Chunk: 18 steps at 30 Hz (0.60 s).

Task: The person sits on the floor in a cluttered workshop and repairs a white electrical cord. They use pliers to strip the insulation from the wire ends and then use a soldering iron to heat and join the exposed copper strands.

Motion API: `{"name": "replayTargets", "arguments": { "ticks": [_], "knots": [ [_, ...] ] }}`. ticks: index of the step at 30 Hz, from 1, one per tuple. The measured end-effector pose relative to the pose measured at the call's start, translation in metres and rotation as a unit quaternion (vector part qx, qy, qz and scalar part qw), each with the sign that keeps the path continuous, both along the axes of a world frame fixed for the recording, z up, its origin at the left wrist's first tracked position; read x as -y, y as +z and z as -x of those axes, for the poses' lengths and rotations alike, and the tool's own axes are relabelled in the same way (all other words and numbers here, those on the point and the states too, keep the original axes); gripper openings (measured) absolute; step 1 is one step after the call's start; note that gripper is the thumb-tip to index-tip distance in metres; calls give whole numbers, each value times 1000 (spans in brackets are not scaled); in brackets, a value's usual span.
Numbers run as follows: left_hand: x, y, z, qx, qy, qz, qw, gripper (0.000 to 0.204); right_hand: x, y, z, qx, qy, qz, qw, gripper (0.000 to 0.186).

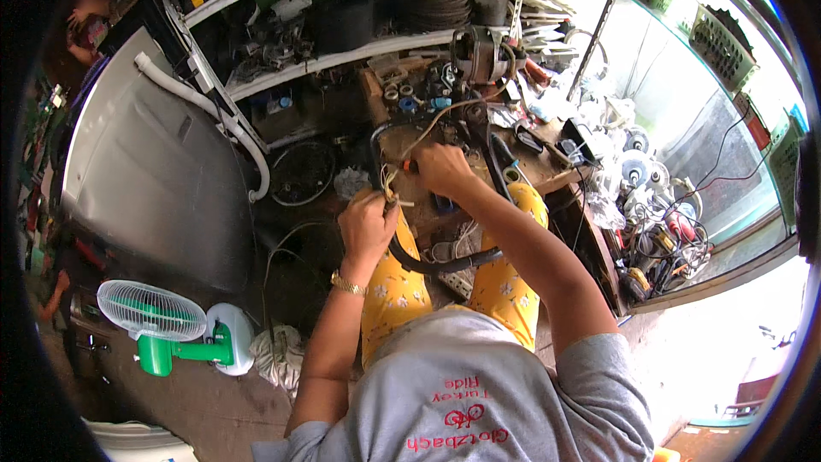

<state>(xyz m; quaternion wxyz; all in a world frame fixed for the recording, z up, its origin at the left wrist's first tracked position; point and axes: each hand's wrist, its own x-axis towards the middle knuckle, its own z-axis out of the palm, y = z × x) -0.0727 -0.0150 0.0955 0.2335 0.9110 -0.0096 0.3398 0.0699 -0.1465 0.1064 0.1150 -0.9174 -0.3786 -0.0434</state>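
Note:
My left hand is closed around a bundle of pale, stripped-looking wires above my left thigh. My right hand is closed on a small orange-and-dark tool, just right of the wire ends; its tip is too small to make out. A tan cable runs from the wires up toward the cluttered workbench. Behind and below my hands a black ring-shaped piece, possibly a tyre or tube, loops over my legs. Part of what lies under my right hand is hidden.
Ahead stand shelves with parts and coiled tyres. On the left are a grey metal panel, a wheel and a green-and-white fan. Tangled motors and cables fill the right. Another person is at the far upper left.

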Motion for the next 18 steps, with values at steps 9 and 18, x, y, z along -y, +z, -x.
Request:
{"name": "replayTargets", "arguments": {
  "ticks": [9,18],
  "knots": [
    [-17,-4,3,-7,-15,-17,1000,17,47,10,-10,-342,23,32,939,33],
    [-8,-7,-12,17,-12,-42,999,11,31,-94,-24,164,-54,-26,985,38]
  ]
}}
